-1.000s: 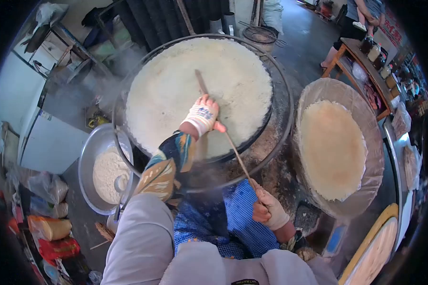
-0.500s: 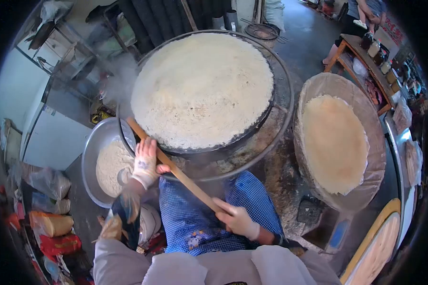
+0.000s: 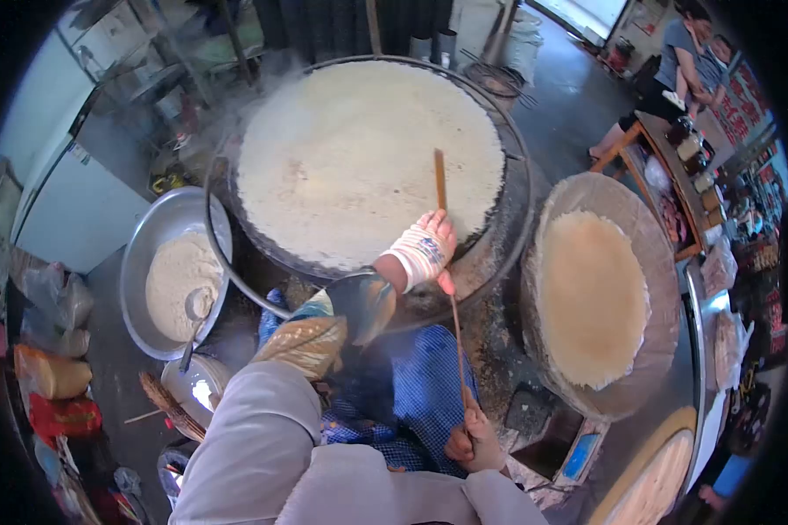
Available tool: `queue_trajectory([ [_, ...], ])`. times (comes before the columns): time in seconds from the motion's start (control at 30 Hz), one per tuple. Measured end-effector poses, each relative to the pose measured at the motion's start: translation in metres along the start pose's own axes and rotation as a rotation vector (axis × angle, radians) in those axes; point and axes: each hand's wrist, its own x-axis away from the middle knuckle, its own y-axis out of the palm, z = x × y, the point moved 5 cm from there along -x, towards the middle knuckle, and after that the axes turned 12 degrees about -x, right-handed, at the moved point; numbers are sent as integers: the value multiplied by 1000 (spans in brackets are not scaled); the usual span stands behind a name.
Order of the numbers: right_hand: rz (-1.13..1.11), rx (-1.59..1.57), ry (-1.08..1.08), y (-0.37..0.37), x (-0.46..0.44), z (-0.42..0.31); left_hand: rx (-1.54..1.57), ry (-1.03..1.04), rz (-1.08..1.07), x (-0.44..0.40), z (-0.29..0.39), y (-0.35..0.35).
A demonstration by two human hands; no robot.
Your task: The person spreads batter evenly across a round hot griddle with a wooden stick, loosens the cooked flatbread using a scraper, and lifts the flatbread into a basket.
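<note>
A broad round griddle (image 3: 237,206) is covered by a pale, thin layer of batter (image 3: 368,157), with steam at its left. My left hand (image 3: 425,248), in a fingerless striped glove, closes around the middle of a long flat wooden scraper (image 3: 439,179) over the griddle's near right part. The far end of that scraper lies over the batter; its lower end runs down towards my lap. There my right hand (image 3: 479,442) has its fingers wrapped round it. Whether the blade touches the batter I cannot tell.
A metal ring (image 3: 532,188) surrounds the griddle. On the left stands a metal basin (image 3: 135,297) of batter with a ladle (image 3: 199,304). To the right, a lined basket (image 3: 659,350) holds thin flatbreads (image 3: 591,297). Two people (image 3: 685,66) are behind a wooden table (image 3: 643,131).
My left hand has swept the scraper from the griddle's near left edge across to its right side. The scraper now points away from me; my right hand has shifted right.
</note>
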Motion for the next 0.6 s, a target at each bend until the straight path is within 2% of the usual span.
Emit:
queue_trajectory([
  [0.07, -90, -4, 90, 16, -25, -1, -9, -50, 105, 21, -42, 8],
  [0.27, -106, 172, 250, 75, -98, 14, -25, -297, 50, 131, -152, 15],
  [0.33, -122, 311, 260, 95, -112, 26, -13, -401, 122, 168, -174, 21],
  [0.37, -130, 379, 255, 102, -116, 32, 1, -441, 49, 184, -183, 23],
  [0.4, -119, 402, 247, 107, -119, 38, -45, -458, 63, 203, -185, 18],
  [0.43, -223, 632, 67, 102, -128, 47, -7, -434, 26, 215, -186, 7],
  [0.47, -313, 863, -135, 86, -139, 58, -126, -432, 7, 228, -188, 17],
  [0.5, -305, 966, -218, 86, -131, 58, -70, -480, -28, 243, -176, 4],
  [0.53, -288, 1069, -302, 87, -123, 57, -79, -473, 119, 254, -164, -3],
  [0.57, -204, 986, -218, 87, -104, 55, -56, -498, 148, 260, -159, 10],
  [0.6, -115, 896, -143, 86, -84, 53, -62, -437, 306, 267, -145, 19],
])
